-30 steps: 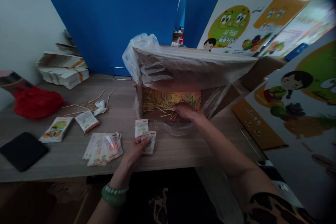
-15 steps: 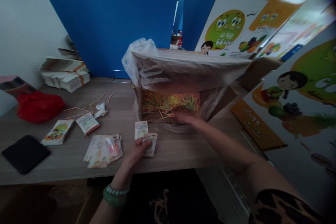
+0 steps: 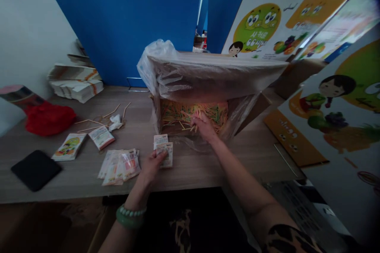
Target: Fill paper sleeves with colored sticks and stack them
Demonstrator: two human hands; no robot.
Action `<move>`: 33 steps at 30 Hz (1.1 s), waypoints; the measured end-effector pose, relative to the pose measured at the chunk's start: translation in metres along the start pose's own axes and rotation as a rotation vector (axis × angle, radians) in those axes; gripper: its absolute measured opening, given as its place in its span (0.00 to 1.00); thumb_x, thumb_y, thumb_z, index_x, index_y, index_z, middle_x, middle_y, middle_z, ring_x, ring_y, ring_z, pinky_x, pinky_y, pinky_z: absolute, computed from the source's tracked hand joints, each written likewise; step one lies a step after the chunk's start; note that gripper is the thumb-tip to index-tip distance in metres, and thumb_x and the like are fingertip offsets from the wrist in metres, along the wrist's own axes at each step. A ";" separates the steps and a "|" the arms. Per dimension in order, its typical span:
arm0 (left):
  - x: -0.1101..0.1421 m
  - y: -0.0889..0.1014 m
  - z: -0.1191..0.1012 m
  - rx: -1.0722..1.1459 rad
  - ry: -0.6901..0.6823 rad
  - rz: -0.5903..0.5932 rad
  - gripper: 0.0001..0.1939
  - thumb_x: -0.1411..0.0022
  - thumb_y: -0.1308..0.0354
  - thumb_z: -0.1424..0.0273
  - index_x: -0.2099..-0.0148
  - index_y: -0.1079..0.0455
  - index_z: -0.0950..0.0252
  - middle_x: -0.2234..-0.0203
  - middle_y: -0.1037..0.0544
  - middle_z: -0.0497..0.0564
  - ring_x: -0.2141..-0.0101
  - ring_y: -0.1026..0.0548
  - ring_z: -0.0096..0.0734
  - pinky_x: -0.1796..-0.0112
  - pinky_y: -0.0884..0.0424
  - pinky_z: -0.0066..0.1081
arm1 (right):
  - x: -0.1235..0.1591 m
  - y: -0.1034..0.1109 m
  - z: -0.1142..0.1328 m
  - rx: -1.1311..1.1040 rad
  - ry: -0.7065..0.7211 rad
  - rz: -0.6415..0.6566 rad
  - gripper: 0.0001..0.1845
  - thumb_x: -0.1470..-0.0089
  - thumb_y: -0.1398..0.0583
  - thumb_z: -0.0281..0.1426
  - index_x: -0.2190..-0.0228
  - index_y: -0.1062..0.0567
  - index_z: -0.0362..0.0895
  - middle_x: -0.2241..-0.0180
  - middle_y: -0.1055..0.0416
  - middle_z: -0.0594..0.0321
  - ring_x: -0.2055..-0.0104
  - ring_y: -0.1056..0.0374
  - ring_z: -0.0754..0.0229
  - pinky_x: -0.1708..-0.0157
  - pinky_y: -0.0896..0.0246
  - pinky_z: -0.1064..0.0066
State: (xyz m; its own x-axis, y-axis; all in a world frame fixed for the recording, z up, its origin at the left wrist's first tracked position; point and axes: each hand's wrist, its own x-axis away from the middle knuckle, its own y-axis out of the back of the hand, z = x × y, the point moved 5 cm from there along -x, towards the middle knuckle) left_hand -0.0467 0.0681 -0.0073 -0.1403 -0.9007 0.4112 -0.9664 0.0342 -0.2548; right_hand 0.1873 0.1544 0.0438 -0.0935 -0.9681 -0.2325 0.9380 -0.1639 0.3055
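My left hand [image 3: 152,164] pinches a small printed packet [image 3: 166,155] between thumb and fingers, just above the table. A second packet [image 3: 160,139] lies partly behind it, by the box's front edge. At the open cardboard box [image 3: 252,114], lined with clear plastic [image 3: 190,73], my right hand [image 3: 204,126] has its fingers closed around a few thin candy sticks. Many loose sticks [image 3: 175,114], coloured yellow, orange and green, cover the box's bottom. Several clear-fronted packets [image 3: 120,167] lie fanned out left of my left hand.
Further left are a printed card stack [image 3: 69,147], another packet [image 3: 101,137], a crumpled tissue [image 3: 115,122], bent sticks [image 3: 89,121], a black pad [image 3: 36,170] and a red bag [image 3: 50,118]. Flattened cartons [image 3: 77,87] are piled behind. Large printed boxes [image 3: 299,142] stand at right.
My right hand has risen slightly from the sticks, now with several in its fingers. My left hand has shifted a little left and away from me with the packet.
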 end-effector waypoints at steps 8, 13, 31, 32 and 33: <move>-0.016 -0.030 -0.027 -0.056 -0.403 0.052 0.14 0.46 0.34 0.62 0.58 0.21 0.61 0.39 0.29 0.52 0.39 0.35 0.42 0.40 0.40 0.39 | 0.067 -0.075 -0.026 -0.082 0.004 0.193 0.05 0.41 0.49 0.32 0.66 0.34 0.47 0.67 0.30 0.62 0.62 0.34 0.59 0.56 0.35 0.66; -0.019 -0.052 -0.029 -0.153 -0.424 0.152 0.08 0.44 0.36 0.64 0.65 0.22 0.63 0.43 0.25 0.56 0.41 0.32 0.45 0.39 0.41 0.42 | 0.074 -0.083 -0.018 0.102 0.126 0.298 0.17 0.45 0.51 0.25 0.56 0.29 0.46 0.52 0.28 0.55 0.47 0.34 0.56 0.43 0.41 0.60; -0.008 -0.032 0.008 0.234 -0.112 0.047 0.20 0.55 0.29 0.61 0.60 0.23 0.65 0.64 0.19 0.53 0.60 0.22 0.39 0.56 0.27 0.37 | 0.084 -0.067 -0.029 -0.159 -0.083 -0.036 0.07 0.41 0.48 0.37 0.63 0.34 0.48 0.66 0.32 0.63 0.63 0.35 0.59 0.60 0.37 0.69; -0.005 -0.029 0.008 0.237 -0.104 0.041 0.20 0.55 0.29 0.61 0.60 0.23 0.65 0.63 0.18 0.53 0.60 0.22 0.40 0.56 0.27 0.38 | 0.085 -0.067 -0.029 -0.166 -0.076 -0.060 0.08 0.40 0.49 0.37 0.63 0.34 0.48 0.66 0.32 0.63 0.63 0.35 0.60 0.61 0.37 0.69; -0.003 -0.027 0.007 0.225 -0.112 0.031 0.20 0.54 0.29 0.61 0.60 0.23 0.65 0.62 0.18 0.54 0.58 0.22 0.42 0.54 0.27 0.39 | 0.086 -0.068 -0.028 -0.162 -0.056 -0.060 0.08 0.40 0.48 0.37 0.63 0.33 0.48 0.66 0.32 0.63 0.64 0.35 0.60 0.60 0.36 0.68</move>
State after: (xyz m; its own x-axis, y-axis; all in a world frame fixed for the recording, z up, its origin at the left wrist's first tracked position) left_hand -0.0189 0.0666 -0.0078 -0.1320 -0.9436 0.3035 -0.8881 -0.0234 -0.4590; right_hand 0.1249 0.0875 -0.0232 -0.1646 -0.9673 -0.1930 0.9714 -0.1929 0.1386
